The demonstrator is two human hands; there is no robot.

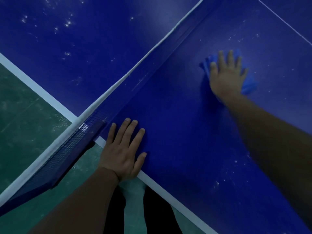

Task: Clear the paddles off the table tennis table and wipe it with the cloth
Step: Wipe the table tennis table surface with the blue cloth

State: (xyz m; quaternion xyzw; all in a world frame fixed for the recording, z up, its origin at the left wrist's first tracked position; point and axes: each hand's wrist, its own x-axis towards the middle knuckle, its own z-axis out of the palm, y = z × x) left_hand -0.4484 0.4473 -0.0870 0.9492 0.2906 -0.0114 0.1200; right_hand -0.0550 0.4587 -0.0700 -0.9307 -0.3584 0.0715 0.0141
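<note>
The blue table tennis table point(177, 115) fills most of the view. My right hand point(227, 76) presses flat, fingers straight, on a crumpled blue cloth point(249, 85) on the half of the table nearer me, out toward its middle. My left hand point(124, 149) rests flat on the table by its white side edge, just beside the net. No paddle is in view.
The net point(108, 92) with its white top band runs diagonally from lower left to upper right, its blue post bracket point(67, 154) overhanging the side. White specks dot the surface on both halves. Green floor point(25, 119) lies at the left; my dark trouser legs show below.
</note>
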